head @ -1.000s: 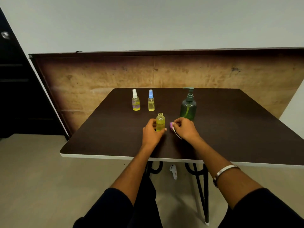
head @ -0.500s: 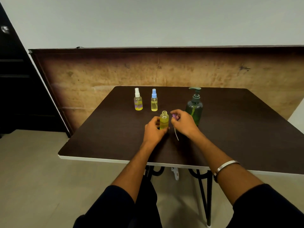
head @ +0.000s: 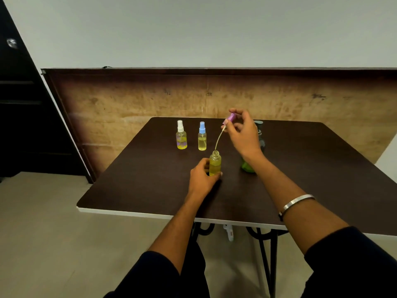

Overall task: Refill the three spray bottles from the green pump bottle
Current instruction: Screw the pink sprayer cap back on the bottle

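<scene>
An uncapped small bottle (head: 215, 164) of yellow liquid stands upright on the dark table (head: 311, 168), and my left hand (head: 203, 176) grips its lower half. My right hand (head: 241, 133) holds the purple spray cap (head: 229, 118) raised above and to the right of that bottle; the cap's thin dip tube hangs down with its tip just above the open neck. The green pump bottle (head: 249, 165) stands behind my right wrist, mostly hidden. Two capped spray bottles stand further back: a white-capped one (head: 181, 135) and a blue-capped one (head: 202, 136).
The table's white front edge (head: 150, 214) faces me, with black metal legs below. A wooden panel (head: 214, 95) runs along the wall behind the table. A dark cabinet stands at the far left. Light floor lies to the left.
My right hand has lifted the purple spray cap from table level to well above the open bottle, the dip tube now hanging over its neck. My left hand kept holding the bottle.
</scene>
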